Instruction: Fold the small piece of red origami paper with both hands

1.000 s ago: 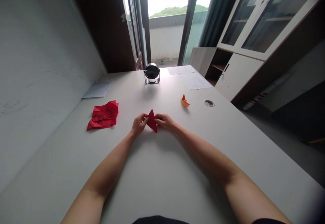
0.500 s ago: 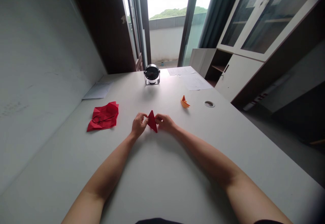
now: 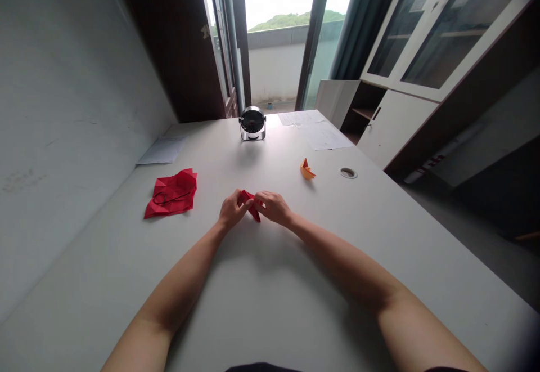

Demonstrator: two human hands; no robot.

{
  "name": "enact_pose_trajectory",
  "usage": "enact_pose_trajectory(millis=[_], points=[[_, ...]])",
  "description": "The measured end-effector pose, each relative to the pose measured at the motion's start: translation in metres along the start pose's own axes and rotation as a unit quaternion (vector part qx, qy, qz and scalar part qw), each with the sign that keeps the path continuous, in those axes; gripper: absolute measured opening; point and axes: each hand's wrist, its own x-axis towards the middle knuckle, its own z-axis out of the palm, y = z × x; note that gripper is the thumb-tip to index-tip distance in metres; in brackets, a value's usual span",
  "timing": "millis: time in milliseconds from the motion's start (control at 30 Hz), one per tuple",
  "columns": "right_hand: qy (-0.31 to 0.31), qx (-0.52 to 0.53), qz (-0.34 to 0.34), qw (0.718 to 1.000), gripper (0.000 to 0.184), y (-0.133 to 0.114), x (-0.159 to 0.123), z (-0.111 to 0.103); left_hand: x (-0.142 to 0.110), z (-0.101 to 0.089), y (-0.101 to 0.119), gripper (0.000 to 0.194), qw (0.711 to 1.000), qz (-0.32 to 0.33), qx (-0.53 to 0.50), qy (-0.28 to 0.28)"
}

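Note:
A small folded piece of red paper (image 3: 252, 209) lies low on the white table (image 3: 270, 293), pinched from both sides. My left hand (image 3: 232, 210) grips its left edge with bent fingers. Closing on its right side, my right hand (image 3: 273, 207) has its fingertips over the top of the paper, which hides most of it. Both forearms reach in from the bottom of the view.
A stack of crumpled red paper sheets (image 3: 171, 193) lies to the left with a thin dark loop on it. A small orange folded figure (image 3: 307, 170) and a round cable hole (image 3: 348, 173) are to the right. A round chrome device (image 3: 252, 122) and white sheets (image 3: 323, 134) sit at the far end.
The red paper stood up as a pointed triangle between my hands; now it is pressed down lower and my fingers have come together over it.

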Motion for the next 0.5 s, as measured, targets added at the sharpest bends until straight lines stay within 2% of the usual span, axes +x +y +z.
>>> enact_pose_trajectory(millis=[133, 333, 500], points=[[-0.008, -0.004, 0.004, 1.0, 0.026, -0.0054, 0.0007, -0.001, -0.0005, -0.0008, 0.0028, 0.028, 1.0, -0.009, 0.001, 0.0], [-0.002, -0.004, 0.021, 1.0, 0.021, -0.0057, 0.001, -0.0015, -0.001, -0.0015, 0.0058, 0.018, 1.0, 0.0, -0.008, -0.008], [0.008, -0.028, 0.031, 0.999, 0.017, -0.0065, 0.0016, -0.0029, -0.0008, 0.0, 0.0035, 0.025, 1.0, -0.001, 0.001, -0.014]])
